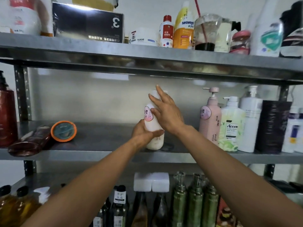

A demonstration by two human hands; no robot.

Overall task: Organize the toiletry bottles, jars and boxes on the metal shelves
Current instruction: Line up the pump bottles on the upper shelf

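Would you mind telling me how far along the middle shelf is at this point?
Looks done: the pink pump bottle, Aceen bottle and white pump bottle stand in a row at the right of the middle shelf. In hand: the left hand grips a pink-labelled bottle mid-shelf; the right hand touches its upper part. Remaining: the brown bottle and orange-rimmed jar lie tipped over at the left.
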